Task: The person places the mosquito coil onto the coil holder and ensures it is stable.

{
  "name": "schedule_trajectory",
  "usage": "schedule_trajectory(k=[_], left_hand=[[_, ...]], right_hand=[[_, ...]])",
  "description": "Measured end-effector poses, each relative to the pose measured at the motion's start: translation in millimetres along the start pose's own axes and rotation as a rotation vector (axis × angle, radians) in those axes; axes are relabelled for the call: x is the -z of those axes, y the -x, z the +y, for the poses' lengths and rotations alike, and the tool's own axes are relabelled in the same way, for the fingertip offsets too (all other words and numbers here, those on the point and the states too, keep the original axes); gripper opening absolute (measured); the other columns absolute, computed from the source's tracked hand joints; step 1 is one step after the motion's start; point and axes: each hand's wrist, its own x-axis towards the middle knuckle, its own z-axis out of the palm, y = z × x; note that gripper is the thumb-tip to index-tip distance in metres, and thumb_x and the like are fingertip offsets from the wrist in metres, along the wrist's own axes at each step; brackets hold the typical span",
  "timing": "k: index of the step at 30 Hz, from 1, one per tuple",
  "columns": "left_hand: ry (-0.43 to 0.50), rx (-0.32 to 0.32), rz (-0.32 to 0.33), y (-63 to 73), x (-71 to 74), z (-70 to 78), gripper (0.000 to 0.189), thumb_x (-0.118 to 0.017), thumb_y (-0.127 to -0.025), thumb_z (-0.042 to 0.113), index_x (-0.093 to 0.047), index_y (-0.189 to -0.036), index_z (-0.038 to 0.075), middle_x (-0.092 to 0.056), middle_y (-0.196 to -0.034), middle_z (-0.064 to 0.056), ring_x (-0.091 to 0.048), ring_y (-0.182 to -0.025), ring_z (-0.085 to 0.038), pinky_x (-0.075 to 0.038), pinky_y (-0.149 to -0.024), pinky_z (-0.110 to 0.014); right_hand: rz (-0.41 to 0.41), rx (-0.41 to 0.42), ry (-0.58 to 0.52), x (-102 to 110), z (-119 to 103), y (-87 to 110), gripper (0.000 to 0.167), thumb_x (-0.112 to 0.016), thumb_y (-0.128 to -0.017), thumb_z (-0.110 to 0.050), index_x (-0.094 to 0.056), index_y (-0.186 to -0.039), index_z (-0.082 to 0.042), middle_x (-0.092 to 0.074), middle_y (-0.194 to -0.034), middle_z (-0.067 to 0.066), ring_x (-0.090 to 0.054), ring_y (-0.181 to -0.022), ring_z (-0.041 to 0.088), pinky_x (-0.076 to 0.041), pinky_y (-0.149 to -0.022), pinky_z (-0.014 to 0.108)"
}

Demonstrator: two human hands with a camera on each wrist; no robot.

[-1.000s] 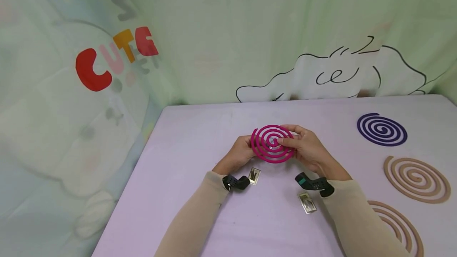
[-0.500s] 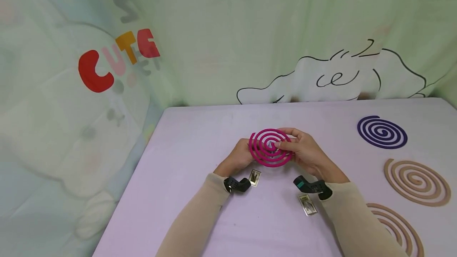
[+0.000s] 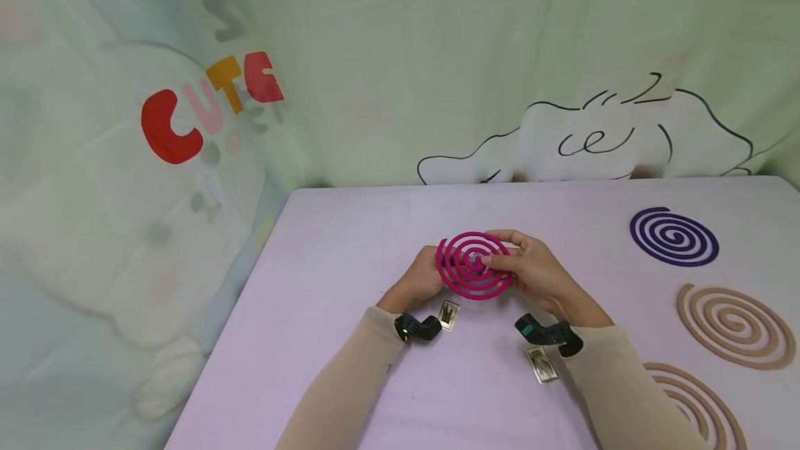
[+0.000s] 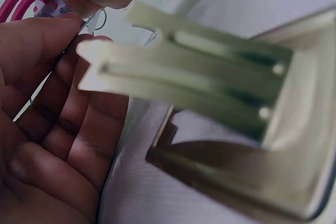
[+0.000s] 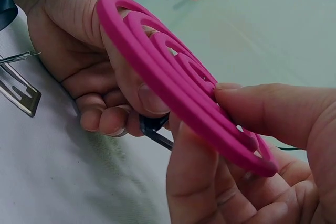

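Observation:
A pink mosquito coil [image 5: 144, 72] is held up above the table between both hands. My right hand [image 3: 544, 271] pinches it, thumb on its face near the centre and fingers behind. Behind the coil, my left hand [image 3: 417, 278] is partly hidden; its thumb and index finger pinch a small thin metal piece [image 5: 153, 125], seen dark in the right wrist view. In the left wrist view a bright pronged tip [image 4: 50, 7] shows at the coil's centre. One metal coil stand [image 4: 184, 72] with raised prongs lies close to the left wrist, and a second stand [image 3: 541, 364] lies below the right wrist.
On the right of the table lie a dark purple coil [image 3: 675, 237] and a tan coil [image 3: 736, 326]. Another tan coil [image 3: 712, 401] is partly covered by the right sleeve. A printed curtain [image 3: 375, 75] stands behind the table [image 3: 350, 228].
Both hands keep their hold on the pink coil, which has shifted only slightly. The whole head view has drifted a little downward in the frame.

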Motion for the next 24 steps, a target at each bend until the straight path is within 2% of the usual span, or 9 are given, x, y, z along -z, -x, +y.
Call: schedule_trajectory(k=[6,11,17,24], left_hand=[[-0.023,-0.012,0.002,0.4,-0.1,0.8,0.013,-0.070,-0.095,0.004,-0.073,-0.096,-0.009,-0.056,-0.068,0.005,-0.044,-0.065,-0.006,-0.038,-0.061,-0.019],[-0.035,-0.008,0.000,0.8,1.1,1.1,0.014,-0.069,-0.096,0.004,-0.072,-0.095,-0.009,-0.055,-0.067,0.005,-0.043,-0.063,-0.006,-0.037,-0.060,-0.020],[-0.006,-0.031,-0.017,0.8,1.3,1.5,0.015,-0.068,-0.096,0.003,-0.070,-0.093,-0.012,-0.054,-0.067,0.006,-0.043,-0.064,-0.005,-0.038,-0.062,-0.020],[0.032,0.008,-0.047,2.0,-1.5,-2.8,0.015,-0.068,-0.096,0.003,-0.071,-0.097,-0.011,-0.057,-0.069,0.006,-0.044,-0.066,-0.004,-0.039,-0.063,-0.019]], right_hand=[[0.003,-0.002,0.015,-1.2,-1.4,1.4,0.063,-0.072,-0.098,-0.009,-0.039,-0.151,0.002,-0.076,-0.104,-0.003,-0.073,-0.091,0.011,-0.062,-0.079,0.028],[0.012,0.001,0.039,-1.0,-1.5,1.1,0.061,-0.070,-0.099,-0.009,-0.040,-0.151,0.001,-0.075,-0.104,-0.002,-0.073,-0.089,0.011,-0.062,-0.078,0.027],[-0.005,0.015,0.061,-0.6,-2.3,1.2,0.062,-0.070,-0.099,-0.010,-0.040,-0.152,0.001,-0.076,-0.105,0.000,-0.073,-0.092,0.012,-0.062,-0.081,0.029],[-0.008,0.018,0.076,0.3,-0.8,4.9,0.062,-0.070,-0.099,-0.010,-0.040,-0.152,0.002,-0.075,-0.106,0.004,-0.073,-0.093,0.014,-0.062,-0.081,0.030]])
